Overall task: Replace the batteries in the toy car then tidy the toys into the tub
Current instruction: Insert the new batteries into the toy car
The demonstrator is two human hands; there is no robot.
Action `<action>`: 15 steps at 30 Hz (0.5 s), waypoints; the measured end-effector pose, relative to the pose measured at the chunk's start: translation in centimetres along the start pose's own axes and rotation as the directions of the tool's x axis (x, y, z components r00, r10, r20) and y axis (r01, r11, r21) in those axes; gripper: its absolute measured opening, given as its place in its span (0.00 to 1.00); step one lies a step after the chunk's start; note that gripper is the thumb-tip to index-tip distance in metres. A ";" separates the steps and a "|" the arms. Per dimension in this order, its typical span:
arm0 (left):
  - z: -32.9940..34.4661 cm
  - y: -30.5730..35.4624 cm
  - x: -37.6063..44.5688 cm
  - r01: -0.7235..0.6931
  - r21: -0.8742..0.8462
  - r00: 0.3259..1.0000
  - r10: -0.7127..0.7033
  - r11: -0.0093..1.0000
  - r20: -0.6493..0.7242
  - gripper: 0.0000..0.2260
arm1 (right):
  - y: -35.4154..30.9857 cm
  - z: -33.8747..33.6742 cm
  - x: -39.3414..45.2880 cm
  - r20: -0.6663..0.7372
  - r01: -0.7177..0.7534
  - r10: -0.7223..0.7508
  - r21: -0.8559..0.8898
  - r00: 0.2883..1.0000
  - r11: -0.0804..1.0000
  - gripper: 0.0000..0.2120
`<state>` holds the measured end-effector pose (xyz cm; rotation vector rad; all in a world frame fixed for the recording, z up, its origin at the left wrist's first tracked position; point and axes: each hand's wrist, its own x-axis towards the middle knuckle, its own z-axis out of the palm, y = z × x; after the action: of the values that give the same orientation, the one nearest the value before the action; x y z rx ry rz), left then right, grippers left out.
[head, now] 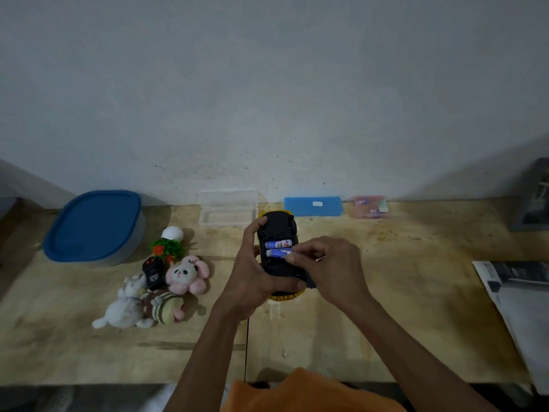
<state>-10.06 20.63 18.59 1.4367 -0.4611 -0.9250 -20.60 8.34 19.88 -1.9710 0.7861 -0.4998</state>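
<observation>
A yellow toy car (277,230) lies upside down above the table, black underside up, gripped from the left by my left hand (252,272). Two blue batteries (278,244) sit side by side in its open compartment. My right hand (323,263) pinches the right end of the nearer battery with fingertips. The tub (95,226), with a blue lid on, stands at the back left. A pile of toys lies left of the car: a pink plush (187,275), a white plush (126,307), a striped plush (166,307), a black remote (153,272) and a small toy plant (169,243).
An open clear plastic box (227,208) sits behind the car by the wall. A blue case (313,206) and a pinkish box (368,207) lie at the back right. Printed paper (520,298) hangs over the right edge. A grey object (534,197) stands far right.
</observation>
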 end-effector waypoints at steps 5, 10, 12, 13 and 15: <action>0.2 -0.3 -0.1 -0.027 0.027 0.999 0.027 0.999 0.031 0.52 | -0.6 0.7 -0.7 0.122 0.162 -0.140 -0.202 0.983 0.966 0.08; 0.3 0.4 -0.4 -0.047 0.049 0.998 0.045 0.998 0.049 0.51 | -0.6 0.5 0.0 0.201 0.233 -0.177 -0.301 0.964 0.925 0.12; 0.3 0.4 -0.4 -0.054 0.056 0.997 0.051 0.997 0.054 0.51 | -0.6 0.7 0.0 0.246 0.260 -0.186 -0.316 0.951 0.912 0.13; 0.3 0.4 -0.4 -0.058 0.059 0.997 0.055 0.997 0.060 0.51 | -0.7 0.8 0.0 0.265 0.268 -0.186 -0.322 0.946 0.908 0.13; 0.3 0.3 -0.5 -0.065 0.075 0.996 0.060 0.995 0.066 0.51 | -1.0 0.9 0.1 0.307 0.280 -0.177 -0.330 0.935 0.901 0.12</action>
<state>-10.48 20.76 19.03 1.4573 -0.5919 -0.9129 -19.70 9.17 20.30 -2.4401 0.4982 -0.2158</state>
